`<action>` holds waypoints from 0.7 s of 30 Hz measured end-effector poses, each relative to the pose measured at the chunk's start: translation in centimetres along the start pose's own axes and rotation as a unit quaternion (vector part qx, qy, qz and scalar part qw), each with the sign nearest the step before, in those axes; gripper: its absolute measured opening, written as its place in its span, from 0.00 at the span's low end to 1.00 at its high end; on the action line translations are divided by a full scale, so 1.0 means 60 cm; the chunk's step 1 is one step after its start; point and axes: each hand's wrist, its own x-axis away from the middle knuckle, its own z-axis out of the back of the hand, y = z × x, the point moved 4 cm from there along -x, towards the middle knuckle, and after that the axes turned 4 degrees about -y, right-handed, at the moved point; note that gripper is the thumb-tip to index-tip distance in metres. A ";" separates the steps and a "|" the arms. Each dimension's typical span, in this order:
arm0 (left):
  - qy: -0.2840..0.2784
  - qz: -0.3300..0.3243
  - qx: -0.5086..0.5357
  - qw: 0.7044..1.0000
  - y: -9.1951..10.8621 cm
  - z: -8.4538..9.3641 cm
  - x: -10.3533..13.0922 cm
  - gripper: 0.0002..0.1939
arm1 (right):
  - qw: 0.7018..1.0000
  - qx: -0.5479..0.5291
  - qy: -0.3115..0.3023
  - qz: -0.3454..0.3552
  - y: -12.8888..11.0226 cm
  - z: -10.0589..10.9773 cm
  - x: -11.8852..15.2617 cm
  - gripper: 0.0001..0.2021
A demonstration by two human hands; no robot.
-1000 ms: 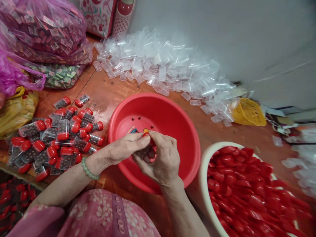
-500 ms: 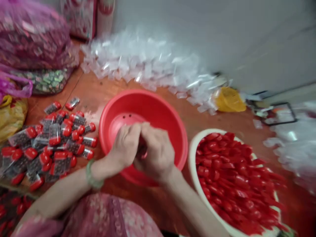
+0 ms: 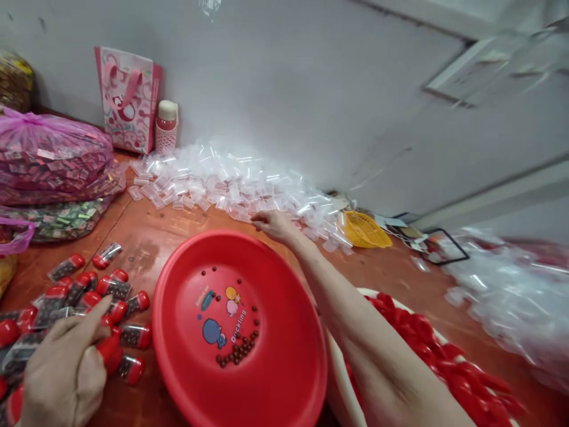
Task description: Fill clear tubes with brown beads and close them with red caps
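My left hand [image 3: 64, 367] is over the left-hand pile, its fingers curled around a small clear container with a red cap [image 3: 109, 350]; the palm hides most of it. Similar capped containers [image 3: 133, 335], filled with small dark balls, lie heaped around that hand. Stretched past the basin, my right hand [image 3: 273, 224] is at the near edge of a heap of clear empty plastic containers [image 3: 231, 184]. Its fingers are slightly apart and nothing shows in them. Between my arms stands a red basin [image 3: 240, 243] with brown balls [image 3: 237, 353] on its printed bottom.
Under my right forearm is a white tub [image 3: 340, 367] full of red caps [image 3: 413, 332]. A yellow basket [image 3: 364, 230] lies beyond it. Purple bags [image 3: 53, 154], a gift bag [image 3: 128, 101] and a bottle [image 3: 166, 127] stand at the back left. More clear plastic [image 3: 502, 296] is at right.
My hands, together over the basin before, have parted. The left has gone to the capped containers, the right forward to the clear ones. The view has tilted up, and more balls show in the basin.
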 end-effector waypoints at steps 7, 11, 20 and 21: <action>-0.059 -0.166 -0.318 0.932 -0.017 -0.028 0.013 0.23 | 0.993 0.087 -0.054 0.055 -0.078 -0.078 -0.144 0.15; -0.117 -0.190 -0.356 0.907 -0.026 -0.041 0.005 0.14 | 0.988 0.128 -0.079 0.031 -0.092 -0.096 -0.194 0.16; -0.181 0.089 -0.048 0.978 0.045 -0.106 0.024 0.24 | 0.983 0.148 -0.103 -0.046 -0.023 -0.114 -0.213 0.18; -0.204 0.174 0.035 0.963 0.055 -0.124 0.031 0.27 | 0.982 0.148 -0.107 -0.051 -0.017 -0.115 -0.213 0.17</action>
